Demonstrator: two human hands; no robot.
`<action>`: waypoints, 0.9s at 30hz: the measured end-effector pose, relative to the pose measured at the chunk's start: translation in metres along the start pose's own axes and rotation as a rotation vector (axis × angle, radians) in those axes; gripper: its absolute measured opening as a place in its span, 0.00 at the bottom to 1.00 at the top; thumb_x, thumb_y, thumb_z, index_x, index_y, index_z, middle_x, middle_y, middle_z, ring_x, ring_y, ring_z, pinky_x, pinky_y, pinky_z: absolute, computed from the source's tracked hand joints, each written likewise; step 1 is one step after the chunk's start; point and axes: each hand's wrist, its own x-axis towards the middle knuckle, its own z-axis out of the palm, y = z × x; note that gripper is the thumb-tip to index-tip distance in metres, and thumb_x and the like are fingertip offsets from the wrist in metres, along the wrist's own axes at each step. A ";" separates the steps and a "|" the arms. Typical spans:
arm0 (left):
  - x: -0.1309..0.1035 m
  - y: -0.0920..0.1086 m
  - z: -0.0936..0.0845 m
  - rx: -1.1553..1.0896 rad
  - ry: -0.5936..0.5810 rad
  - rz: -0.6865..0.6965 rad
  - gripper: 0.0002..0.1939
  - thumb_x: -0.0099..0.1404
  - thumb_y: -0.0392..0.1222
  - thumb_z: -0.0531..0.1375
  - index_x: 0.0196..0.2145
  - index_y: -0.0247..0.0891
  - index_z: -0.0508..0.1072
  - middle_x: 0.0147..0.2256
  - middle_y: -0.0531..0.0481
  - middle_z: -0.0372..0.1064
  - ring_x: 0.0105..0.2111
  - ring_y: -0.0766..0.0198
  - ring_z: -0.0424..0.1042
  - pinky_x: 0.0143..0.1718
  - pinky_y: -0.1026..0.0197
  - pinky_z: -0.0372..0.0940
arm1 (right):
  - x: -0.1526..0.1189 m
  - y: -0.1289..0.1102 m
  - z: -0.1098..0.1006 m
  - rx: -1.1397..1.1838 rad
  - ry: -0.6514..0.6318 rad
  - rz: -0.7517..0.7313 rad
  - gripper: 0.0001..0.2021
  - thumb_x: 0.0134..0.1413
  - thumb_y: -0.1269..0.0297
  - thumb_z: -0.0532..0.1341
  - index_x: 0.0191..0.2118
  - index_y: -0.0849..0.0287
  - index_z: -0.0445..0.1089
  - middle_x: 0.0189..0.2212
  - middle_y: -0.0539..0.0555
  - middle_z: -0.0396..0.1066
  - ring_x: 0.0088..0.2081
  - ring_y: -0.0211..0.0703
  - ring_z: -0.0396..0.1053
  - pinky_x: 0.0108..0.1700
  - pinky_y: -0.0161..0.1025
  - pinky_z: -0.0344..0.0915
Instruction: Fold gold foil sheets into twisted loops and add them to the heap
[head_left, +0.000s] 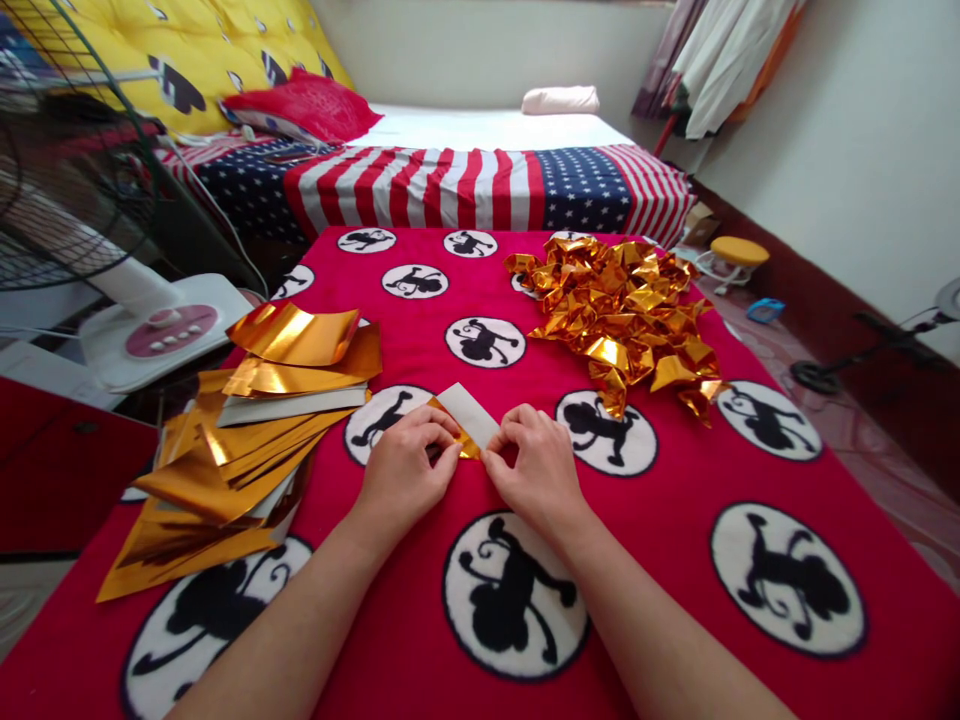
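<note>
A sheet of gold foil paper (466, 414), its pale grey-white side mostly up and a gold strip folded over at the near edge, lies on the red cloth between my hands. My left hand (411, 455) pinches its left part, thumb and fingers pressed together. At the right corner, my right hand (534, 460) pinches the same sheet between thumb and fingers. Left of my hands lies a loose fanned stack of flat gold foil sheets (247, 440). To the far right is a heap of folded, shiny gold foil pieces (622, 300).
The red cloth (660, 540) with monkey circles covers the table. A white fan (161, 310) stands at the left edge. Beyond are a bed with a flag-patterned cover (420, 190) and a red pillow (307, 105). A yellow stool (739, 250) stands on the floor at right.
</note>
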 end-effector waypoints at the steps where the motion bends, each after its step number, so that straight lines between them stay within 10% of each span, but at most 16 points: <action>1: 0.000 0.000 0.001 0.010 0.005 -0.005 0.08 0.58 0.32 0.58 0.22 0.38 0.71 0.34 0.49 0.73 0.35 0.63 0.72 0.38 0.61 0.66 | 0.000 0.000 0.000 -0.003 -0.002 0.000 0.06 0.48 0.67 0.64 0.23 0.56 0.70 0.32 0.51 0.67 0.38 0.44 0.64 0.42 0.42 0.55; 12: 0.000 -0.001 0.002 0.037 -0.008 -0.015 0.07 0.58 0.32 0.59 0.23 0.39 0.68 0.34 0.49 0.71 0.37 0.62 0.70 0.40 0.60 0.66 | -0.006 -0.003 -0.002 0.020 -0.025 -0.074 0.10 0.54 0.68 0.61 0.42 0.49 0.73 0.36 0.51 0.68 0.40 0.45 0.63 0.44 0.42 0.54; 27: 0.000 -0.005 -0.002 -0.017 -0.035 -0.008 0.08 0.59 0.32 0.59 0.30 0.41 0.78 0.35 0.48 0.69 0.39 0.61 0.69 0.42 0.59 0.65 | -0.001 -0.010 0.003 -0.019 0.036 0.015 0.05 0.54 0.58 0.64 0.34 0.48 0.78 0.31 0.51 0.68 0.35 0.43 0.62 0.41 0.42 0.51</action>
